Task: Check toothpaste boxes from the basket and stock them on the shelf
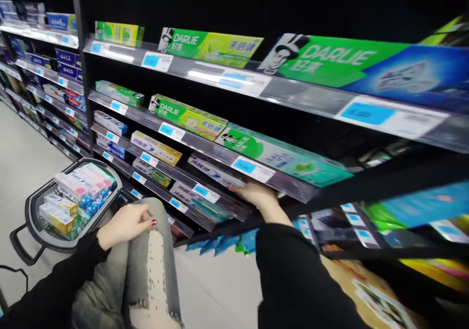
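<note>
My left hand (124,224) rests on my raised knee in torn grey jeans, fingers loosely curled, nothing held. My right hand (256,195) reaches into a shelf tier under the green and white toothpaste box (286,155); its fingers are hidden behind the shelf rail, beside a white toothpaste box (214,173). Both arms wear black sleeves.
A grey shopping basket (32,207) on the floor at the left holds several toothpaste boxes (78,187). Black shelves (300,97) carry Darlie toothpaste boxes with blue price tags. More shelving runs off to the far left. A cardboard box (366,290) lies at lower right.
</note>
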Demonstrator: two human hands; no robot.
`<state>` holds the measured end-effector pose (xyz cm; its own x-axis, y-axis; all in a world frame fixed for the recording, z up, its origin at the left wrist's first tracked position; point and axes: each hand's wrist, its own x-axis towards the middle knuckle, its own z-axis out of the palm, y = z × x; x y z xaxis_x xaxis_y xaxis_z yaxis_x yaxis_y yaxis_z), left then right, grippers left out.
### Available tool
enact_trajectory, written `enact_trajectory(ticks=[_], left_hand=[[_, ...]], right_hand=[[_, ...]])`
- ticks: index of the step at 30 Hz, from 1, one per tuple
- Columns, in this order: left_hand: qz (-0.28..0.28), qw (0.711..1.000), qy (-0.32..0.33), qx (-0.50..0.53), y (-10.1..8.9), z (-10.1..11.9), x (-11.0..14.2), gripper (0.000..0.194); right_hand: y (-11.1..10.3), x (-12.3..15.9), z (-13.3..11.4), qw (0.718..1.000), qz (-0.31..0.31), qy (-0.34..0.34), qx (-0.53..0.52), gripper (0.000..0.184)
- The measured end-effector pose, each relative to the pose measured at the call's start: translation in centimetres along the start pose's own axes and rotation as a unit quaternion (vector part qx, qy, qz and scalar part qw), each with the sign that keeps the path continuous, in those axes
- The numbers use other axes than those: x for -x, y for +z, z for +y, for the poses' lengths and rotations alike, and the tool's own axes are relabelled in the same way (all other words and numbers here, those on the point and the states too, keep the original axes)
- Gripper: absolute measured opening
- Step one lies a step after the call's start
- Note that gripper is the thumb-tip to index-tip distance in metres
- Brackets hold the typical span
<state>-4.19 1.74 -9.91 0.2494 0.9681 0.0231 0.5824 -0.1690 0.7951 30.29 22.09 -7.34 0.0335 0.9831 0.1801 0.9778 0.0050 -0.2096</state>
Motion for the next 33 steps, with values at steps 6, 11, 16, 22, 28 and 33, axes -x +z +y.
enact_trajectory(ticks=[6,11,16,22,28,33], left_hand=[[0.074,0.997,0.007,0.032,-1.5,-0.3,-1.8,0.024],[0.106,0.979,0.116,0.129,-3.8,1.8,-3.5,0.093],[-0.003,0.942,0.185,0.279,-6.8,4.5,-1.9,0.077],[0.092,0.919,0.160,0.348,-6.8,5.2,0.3,0.063],[0.160,0.873,0.206,0.412,-6.2,5.0,0.0,0.069],[0.130,0.830,0.274,0.468,-5.6,5.5,-0.4,0.074]], right_hand=[[-1.1,7.4,-2.3,0.998,-0.015,-0.013,0.061,0.043],[-5.3,13.8,-5.4,0.984,-0.077,-0.057,-0.147,0.044],[-10.6,17.4,-8.5,0.920,-0.184,-0.078,-0.338,0.046],[-13.6,19.2,-7.9,0.852,-0.146,-0.089,-0.494,0.060],[-13.1,22.1,-7.4,0.801,0.050,-0.157,-0.575,0.072],[-13.1,23.7,-8.2,0.806,0.171,-0.173,-0.540,0.060]])
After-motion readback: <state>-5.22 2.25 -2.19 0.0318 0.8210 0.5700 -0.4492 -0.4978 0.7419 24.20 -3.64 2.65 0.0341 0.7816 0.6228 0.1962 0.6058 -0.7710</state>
